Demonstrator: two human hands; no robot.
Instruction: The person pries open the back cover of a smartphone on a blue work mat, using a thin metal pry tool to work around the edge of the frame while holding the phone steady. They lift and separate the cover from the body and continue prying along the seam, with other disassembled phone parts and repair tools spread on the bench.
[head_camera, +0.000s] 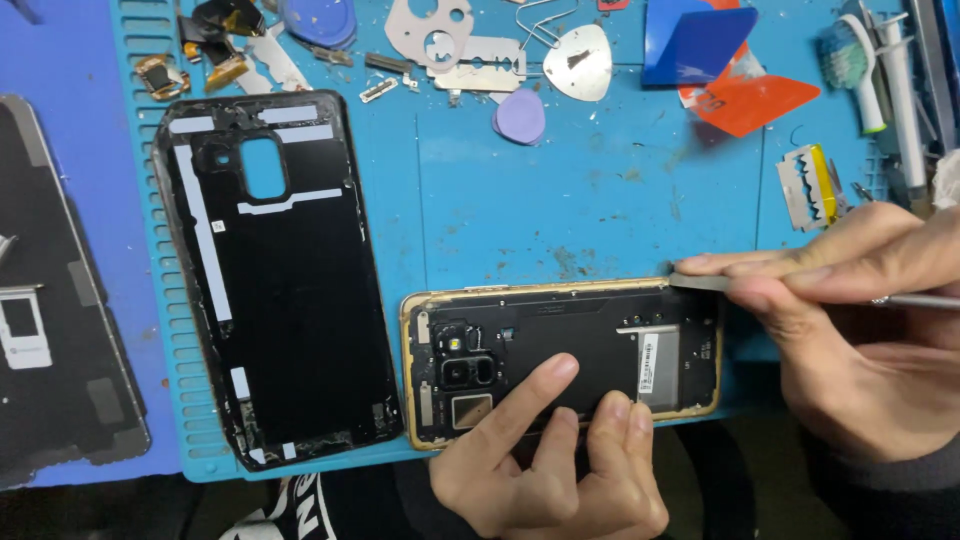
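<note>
Opened gold-framed phone (560, 365) lying flat near front edge of blue mat (600, 190) on counter. Left hand (550, 470) fingers pressing phone down, nothing grasped. Right hand (850, 330) grip pinched shut on thin metal tool (700, 281) at phone's corner. Removed black back cover (275, 290) beside; razor blades (470, 62), picks (520, 117) scattered behind.

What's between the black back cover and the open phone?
Only bare blue mat between back cover and phone, seen from the head camera.
</note>
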